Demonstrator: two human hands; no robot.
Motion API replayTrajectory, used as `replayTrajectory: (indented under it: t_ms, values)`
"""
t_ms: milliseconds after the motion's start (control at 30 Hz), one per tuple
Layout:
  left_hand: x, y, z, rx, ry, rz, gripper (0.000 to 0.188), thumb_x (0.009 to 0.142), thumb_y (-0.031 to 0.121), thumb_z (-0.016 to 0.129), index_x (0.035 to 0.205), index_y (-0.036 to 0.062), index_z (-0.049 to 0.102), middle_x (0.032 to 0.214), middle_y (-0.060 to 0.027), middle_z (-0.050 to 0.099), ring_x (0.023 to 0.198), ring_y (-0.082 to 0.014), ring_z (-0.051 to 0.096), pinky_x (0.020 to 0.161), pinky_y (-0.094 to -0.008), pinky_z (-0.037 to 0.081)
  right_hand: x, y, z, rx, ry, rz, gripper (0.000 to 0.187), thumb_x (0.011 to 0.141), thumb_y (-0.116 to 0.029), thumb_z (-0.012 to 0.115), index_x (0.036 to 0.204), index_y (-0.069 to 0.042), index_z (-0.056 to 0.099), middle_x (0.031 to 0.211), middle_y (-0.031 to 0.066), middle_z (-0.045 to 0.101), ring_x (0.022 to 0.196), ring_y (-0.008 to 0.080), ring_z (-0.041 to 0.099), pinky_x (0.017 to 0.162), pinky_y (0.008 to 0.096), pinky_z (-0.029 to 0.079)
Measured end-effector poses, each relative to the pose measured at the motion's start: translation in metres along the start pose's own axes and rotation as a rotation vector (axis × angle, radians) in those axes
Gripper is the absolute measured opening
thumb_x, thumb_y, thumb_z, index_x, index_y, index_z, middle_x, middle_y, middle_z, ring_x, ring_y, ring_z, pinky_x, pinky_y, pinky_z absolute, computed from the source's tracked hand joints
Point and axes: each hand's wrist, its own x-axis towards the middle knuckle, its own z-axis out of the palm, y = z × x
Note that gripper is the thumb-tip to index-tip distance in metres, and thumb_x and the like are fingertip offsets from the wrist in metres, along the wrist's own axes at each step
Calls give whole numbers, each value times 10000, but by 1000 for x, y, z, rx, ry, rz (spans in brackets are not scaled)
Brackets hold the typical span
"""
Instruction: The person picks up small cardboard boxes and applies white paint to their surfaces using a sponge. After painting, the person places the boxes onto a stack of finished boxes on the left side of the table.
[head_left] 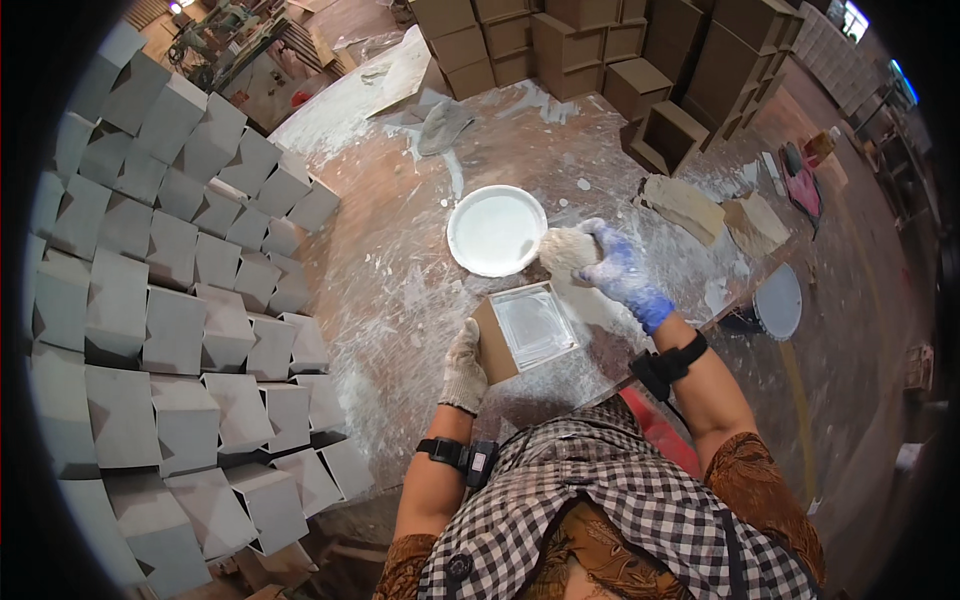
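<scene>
My left hand (462,370), in a pale knit glove, grips a small brown box (494,343) by its side. Wet white paint streaks the box's upturned face, inside a raised rim. My right hand (622,268), in a paint-smeared blue glove, is closed round a lumpy off-white sponge (567,252). The sponge is just above and to the right of the box, apart from it, close to the right rim of a round white tub (455,232). White paint fills that tub. Part of the right fingers is hidden behind the sponge.
White-coated boxes (180,330) are stacked high on the left. Bare brown boxes (570,50) stand at the far edge of the paint-splashed table (390,300). A grey rag (443,127) and stiff cloths (685,208) lie beyond the tub. A bucket (777,302) stands at right.
</scene>
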Motion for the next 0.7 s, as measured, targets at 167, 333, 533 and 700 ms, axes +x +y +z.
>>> replayTrajectory:
  t_ms: [167, 333, 533, 700]
  values:
    - [0, -1, -1, -12, -34, 11, 513, 886, 416, 605, 1180, 1, 530, 1093, -141, 623, 941, -262, 654, 773, -427, 587, 5, 18, 27, -102, -79, -62, 489, 658, -53, 732, 1111, -78, 553, 1065, 135, 620, 1022, 285, 599, 885, 353, 469]
    - [-7, 3, 6, 22, -2, -23, 492, 880, 405, 628, 1177, 19, 556, 1098, -102, 616, 971, -220, 621, 804, -392, 558, -23, 40, 21, 35, -117, 113, 504, 650, -54, 739, 1117, -50, 549, 1048, 157, 635, 1000, 265, 606, 890, 349, 465]
    - [-9, 6, 10, 26, -30, 10, 507, 877, 400, 633, 1182, 6, 538, 1109, -117, 609, 979, -243, 627, 815, -410, 567, -65, 69, -15, 131, -468, 192, 538, 581, -21, 766, 1093, -25, 599, 1013, 115, 640, 963, 230, 591, 859, 322, 461]
    - [-11, 8, 14, 20, 19, -9, 508, 876, 388, 639, 1198, 10, 530, 1118, -114, 601, 994, -244, 616, 816, -409, 565, -50, 70, -30, 130, -366, 170, 558, 556, -70, 791, 1074, 2, 595, 993, 113, 634, 947, 212, 580, 836, 315, 465]
